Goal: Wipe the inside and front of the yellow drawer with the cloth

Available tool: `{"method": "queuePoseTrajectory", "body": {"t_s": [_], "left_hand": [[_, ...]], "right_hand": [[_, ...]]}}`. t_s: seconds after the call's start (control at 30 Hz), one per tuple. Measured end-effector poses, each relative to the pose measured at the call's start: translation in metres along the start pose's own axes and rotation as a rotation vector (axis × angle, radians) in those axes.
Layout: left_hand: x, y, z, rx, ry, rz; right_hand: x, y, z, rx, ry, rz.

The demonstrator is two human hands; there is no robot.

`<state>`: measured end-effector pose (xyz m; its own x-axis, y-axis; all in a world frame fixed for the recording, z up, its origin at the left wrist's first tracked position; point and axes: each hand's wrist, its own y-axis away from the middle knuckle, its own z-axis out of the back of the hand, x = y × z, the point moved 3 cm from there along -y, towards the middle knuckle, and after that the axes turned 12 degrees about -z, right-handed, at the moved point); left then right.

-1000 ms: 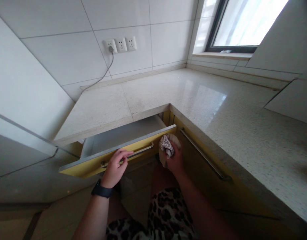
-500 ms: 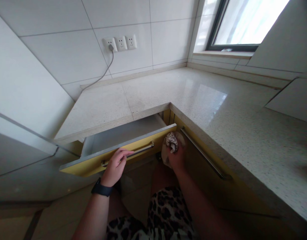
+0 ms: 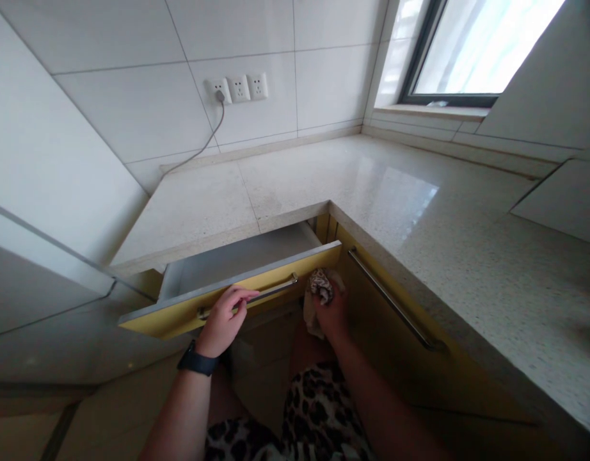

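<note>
A yellow-fronted drawer [image 3: 256, 275] stands partly pulled out under the corner of the countertop, its grey inside bare. My left hand [image 3: 223, 320], with a dark watch on the wrist, curls its fingers over the drawer's metal bar handle [image 3: 276, 289]. My right hand [image 3: 331, 314] is closed on a crumpled patterned cloth [image 3: 320, 288] and presses it against the right end of the drawer front, below its top edge.
A speckled stone countertop [image 3: 420, 211] wraps round the corner. A second yellow cabinet front with a long bar handle [image 3: 395, 304] runs to the right. Wall sockets [image 3: 240, 88] with a plugged cable sit on the tiled wall. A window [image 3: 472, 45] is at top right.
My right hand with the cloth moved right and up along the drawer's end, then came back left and down. My left hand stayed on the handle.
</note>
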<state>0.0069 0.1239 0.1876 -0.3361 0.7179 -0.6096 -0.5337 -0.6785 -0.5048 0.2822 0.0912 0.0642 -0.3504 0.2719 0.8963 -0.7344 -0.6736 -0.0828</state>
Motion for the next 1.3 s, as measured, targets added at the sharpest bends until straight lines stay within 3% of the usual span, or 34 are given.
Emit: {"method": "queuePoseTrajectory", "body": {"t_s": [0.07, 0.27, 0.37, 0.47, 0.6, 0.83, 1.3], "left_hand": [[-0.001, 0.000, 0.000, -0.004, -0.003, -0.005], [0.001, 0.001, 0.000, 0.003, 0.000, 0.006], [0.003, 0.002, 0.000, 0.000, 0.012, 0.015], [0.003, 0.002, 0.000, -0.003, 0.015, 0.019], [-0.001, 0.000, 0.001, -0.010, -0.004, -0.004], [-0.004, -0.001, 0.003, 0.011, -0.010, -0.008], [0.005, -0.006, -0.001, 0.053, -0.051, 0.010]], "right_hand": [[0.000, 0.006, -0.004, 0.050, 0.008, 0.038], [0.031, 0.044, -0.008, 0.402, 0.110, 0.301], [0.045, 0.053, -0.006, 0.467, 0.156, 0.361], [0.043, 0.049, -0.006, 0.425, 0.169, 0.341], [0.023, 0.030, -0.006, 0.327, 0.188, 0.282], [-0.005, -0.001, -0.005, 0.088, 0.061, 0.109], [0.027, 0.015, -0.010, 0.281, 0.089, 0.283]]}}
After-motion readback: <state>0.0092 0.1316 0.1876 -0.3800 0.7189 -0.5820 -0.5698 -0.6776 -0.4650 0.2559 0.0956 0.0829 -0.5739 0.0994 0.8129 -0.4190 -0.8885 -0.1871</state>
